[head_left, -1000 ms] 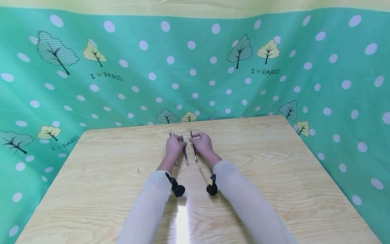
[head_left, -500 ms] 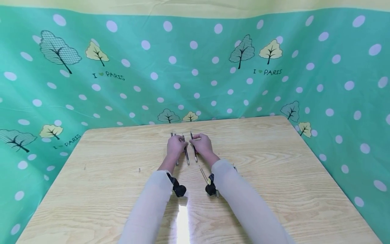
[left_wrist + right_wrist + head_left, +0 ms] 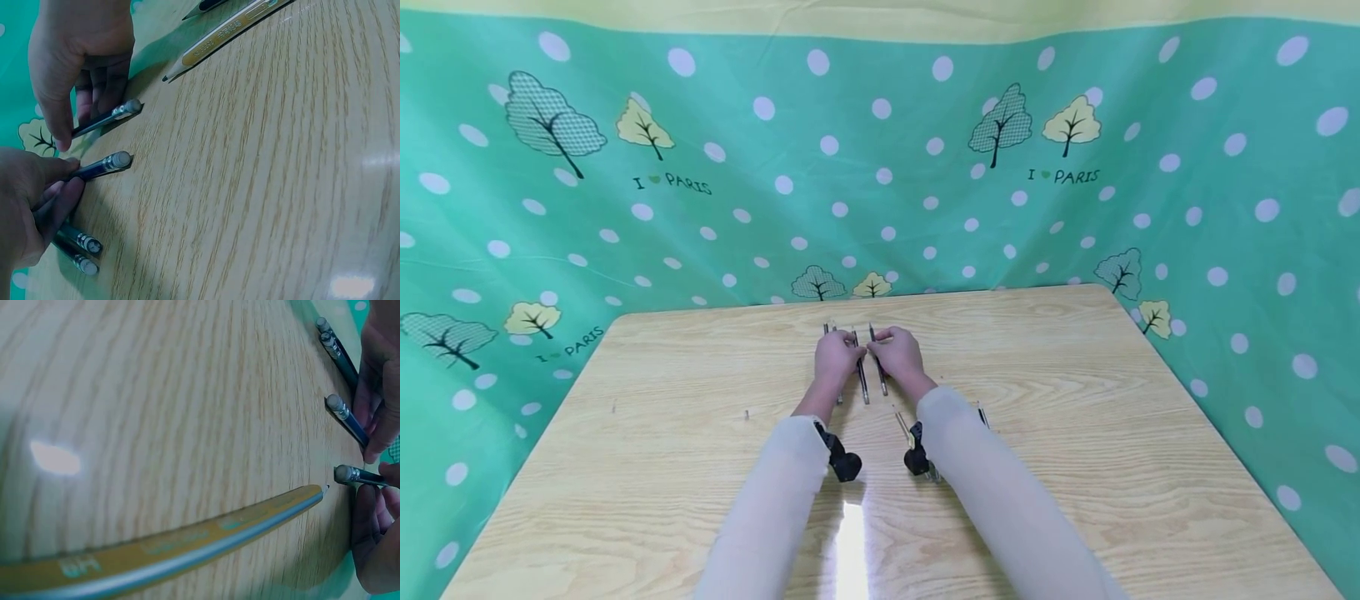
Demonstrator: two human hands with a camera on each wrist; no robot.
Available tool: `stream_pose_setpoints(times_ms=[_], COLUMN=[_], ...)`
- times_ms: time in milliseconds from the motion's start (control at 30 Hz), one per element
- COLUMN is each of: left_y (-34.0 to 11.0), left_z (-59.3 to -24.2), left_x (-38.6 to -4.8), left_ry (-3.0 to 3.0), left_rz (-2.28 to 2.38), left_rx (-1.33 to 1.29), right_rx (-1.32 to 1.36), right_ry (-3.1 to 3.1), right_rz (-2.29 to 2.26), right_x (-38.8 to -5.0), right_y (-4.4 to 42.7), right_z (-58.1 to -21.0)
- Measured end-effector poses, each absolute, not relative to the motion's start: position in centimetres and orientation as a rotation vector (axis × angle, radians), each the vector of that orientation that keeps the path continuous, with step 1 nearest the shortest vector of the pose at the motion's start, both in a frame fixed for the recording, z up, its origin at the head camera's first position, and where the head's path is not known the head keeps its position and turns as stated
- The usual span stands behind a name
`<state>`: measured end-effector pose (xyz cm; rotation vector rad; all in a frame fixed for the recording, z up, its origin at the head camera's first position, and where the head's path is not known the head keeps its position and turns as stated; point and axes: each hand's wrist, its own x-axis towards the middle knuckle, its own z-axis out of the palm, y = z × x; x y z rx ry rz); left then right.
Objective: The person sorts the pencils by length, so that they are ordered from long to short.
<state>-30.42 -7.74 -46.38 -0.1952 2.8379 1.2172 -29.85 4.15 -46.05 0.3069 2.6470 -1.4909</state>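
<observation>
Left hand pinches a dark eraser-tipped pencil, right hand a second dark pencil beside it. Yellow wooden pencil lies nearer on pale wood-grain counter.

The left hand pinches a dark pencil beside two eraser-tipped pencils on a wood-grain tabletop, while the right hand holds another dark pencil near a sharpened yellow pencil.
</observation>
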Motion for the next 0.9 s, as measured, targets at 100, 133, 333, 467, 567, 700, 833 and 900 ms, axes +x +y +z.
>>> stream_pose_setpoints(times_ms=[100, 133, 333, 467, 567, 700, 833, 900], left_y=[-7.73, -7.72, -7.72, -7.64, -7.56, -7.56, -7.61, -7.64], left_z=[-46.45, -46.47, -46.42, -46.44, -46.52, -46.58, -46.51, -46.46], left_x=[-30.49, -30.5, -30.45, -30.47, -30.51, -30.48, -30.44, -30.47], left_ry=[2.843, 2.846, 2.852, 2.838, 2.83, 2.844, 2.86, 2.855], left_rz=[1.221, 1.221, 1.211, 1.218, 1.223, 1.203, 1.195, 1.204], left_rx=[-0.187, -0.187, -0.193, -0.194, -0.196, -0.193, -0.191, -0.193], right_rx=[0.313, 0.312, 0.274, 0.271, 0.27, 0.255, 0.219, 0.198], right_ry=[2.664, 2.669, 2.744, 2.787, 2.799, 2.814, 2.833, 2.839], right_rz=[-1.474, -1.472, -1.424, -1.352, -1.331, -1.319, -1.277, -1.266], right_x=[-29.87, -29.84, -29.6, -29.51, -29.52, -29.57, -29.64, -29.69], right_y=[4.11, 4.11, 4.08, 4.07, 4.09, 4.11, 4.07, 4.07], right_z=[-46.07, -46.07, -46.1, -46.16, -46.25, -46.41, -46.53, -46.54])
